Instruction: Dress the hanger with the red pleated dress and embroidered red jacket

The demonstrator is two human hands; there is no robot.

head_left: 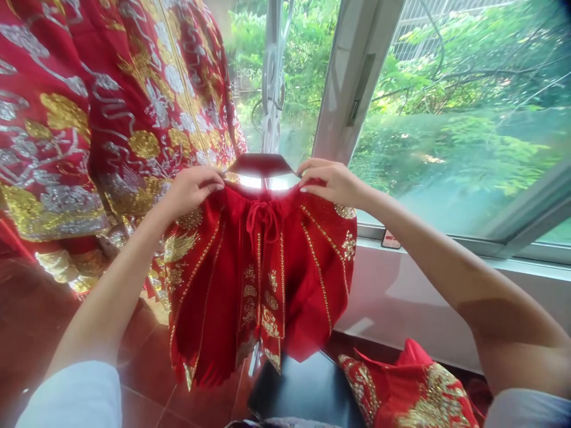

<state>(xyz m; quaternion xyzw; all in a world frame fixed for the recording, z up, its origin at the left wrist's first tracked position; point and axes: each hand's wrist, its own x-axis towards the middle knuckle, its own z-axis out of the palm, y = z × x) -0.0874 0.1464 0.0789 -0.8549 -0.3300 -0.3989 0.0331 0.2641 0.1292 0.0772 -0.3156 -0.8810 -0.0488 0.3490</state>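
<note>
A short red cape [294, 255] with lines of gold beads and gold embroidery hangs upright in front of me. Its neckline is tied with a thin red bow [264, 217]. A dark hanger [259, 161] shows above the neckline, its metal hook rising by a white stand [271, 89]. With thumb and fingers, my left hand [191, 189] pinches the cape's upper edge left of the bow. My right hand [332, 181] grips the same edge on the other side, close to the hanger's end. Some fingertips are hidden behind the cloth.
Red robes [147, 119] with gold and silver embroidery hang at the left. A black seat or box [307, 386] stands below the cape, beside another red embroidered garment [414, 386]. A window [455, 137] with a sill lies behind, over a tiled floor [147, 386].
</note>
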